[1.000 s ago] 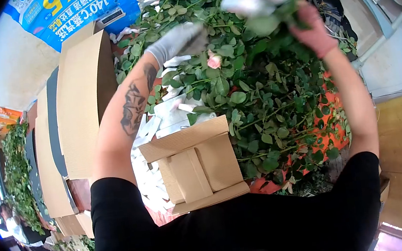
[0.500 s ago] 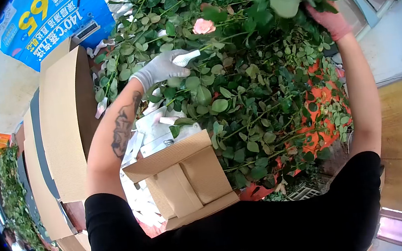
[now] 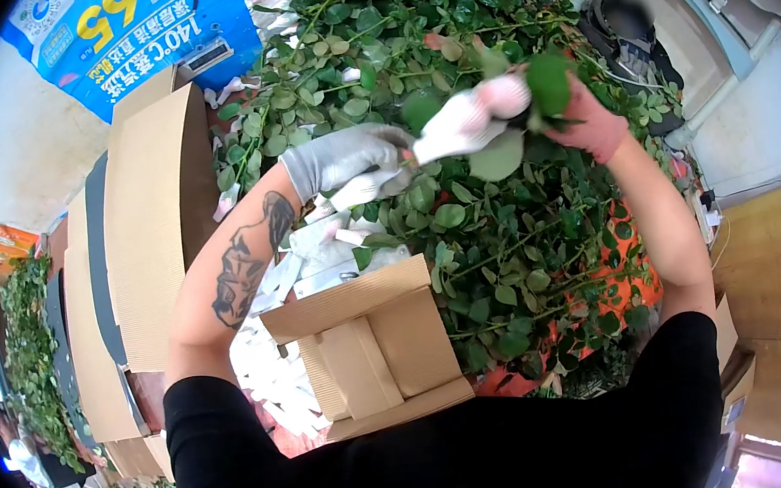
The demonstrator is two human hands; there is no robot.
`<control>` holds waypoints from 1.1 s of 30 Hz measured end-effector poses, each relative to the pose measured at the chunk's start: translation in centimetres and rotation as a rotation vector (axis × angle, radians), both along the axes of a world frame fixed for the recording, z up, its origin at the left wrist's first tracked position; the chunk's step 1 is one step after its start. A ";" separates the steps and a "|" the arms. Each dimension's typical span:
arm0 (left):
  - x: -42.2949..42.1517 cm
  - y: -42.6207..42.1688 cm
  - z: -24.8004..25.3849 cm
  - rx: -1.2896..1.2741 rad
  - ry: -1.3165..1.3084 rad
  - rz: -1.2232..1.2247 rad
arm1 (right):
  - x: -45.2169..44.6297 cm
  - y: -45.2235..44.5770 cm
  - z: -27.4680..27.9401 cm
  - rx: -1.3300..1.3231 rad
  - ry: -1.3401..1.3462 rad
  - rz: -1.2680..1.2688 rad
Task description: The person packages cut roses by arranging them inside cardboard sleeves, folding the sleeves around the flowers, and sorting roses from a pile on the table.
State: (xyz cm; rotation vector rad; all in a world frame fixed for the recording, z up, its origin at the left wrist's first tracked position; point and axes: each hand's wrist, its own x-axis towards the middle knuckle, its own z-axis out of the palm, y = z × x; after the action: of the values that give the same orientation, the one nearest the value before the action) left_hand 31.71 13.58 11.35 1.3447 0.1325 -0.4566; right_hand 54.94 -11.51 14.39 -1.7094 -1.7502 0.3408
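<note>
My left hand (image 3: 356,162), in a grey-white glove, is closed around a white mesh sleeve (image 3: 355,193); whether a flower is inside is hidden. Its fingertips meet the tip of a sleeved rose held from the other side. My right hand (image 3: 590,122), in a pink glove, grips a small bunch of roses (image 3: 491,110) by the stems, below the leaves. Their pale pink heads are wrapped in white mesh sleeves and point left. Beneath both hands lies a thick layer of leafy rose stems (image 3: 509,259).
An open cardboard box (image 3: 365,354) stands in front of my body, beside a heap of white sleeves (image 3: 270,376). Tall cardboard (image 3: 155,234) stands at the left, with a blue printed bag (image 3: 141,40) behind it. A folding chair (image 3: 697,40) is at the far right.
My right hand has brought the bunch of roses down and left, close to my left hand. My left hand has turned and shifted slightly down, still with the white sleeve.
</note>
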 end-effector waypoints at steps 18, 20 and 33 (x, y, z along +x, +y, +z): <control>-5.1 14.1 -3.6 1.605 -0.792 0.357 | 16.2 -26.9 24.9 -0.003 -1.498 -1.482; -5.6 15.1 -2.6 2.006 -0.812 0.331 | 15.7 -26.8 25.5 -0.066 -1.324 -1.641; -19.2 18.0 2.2 1.648 -0.510 0.426 | 13.5 -28.5 25.9 -0.502 -1.313 -1.775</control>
State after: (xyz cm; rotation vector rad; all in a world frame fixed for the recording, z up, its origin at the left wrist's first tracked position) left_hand 12.56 31.60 13.59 2.8881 0.4039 0.5663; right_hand 68.49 -40.05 40.28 -3.3405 0.1242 -1.4589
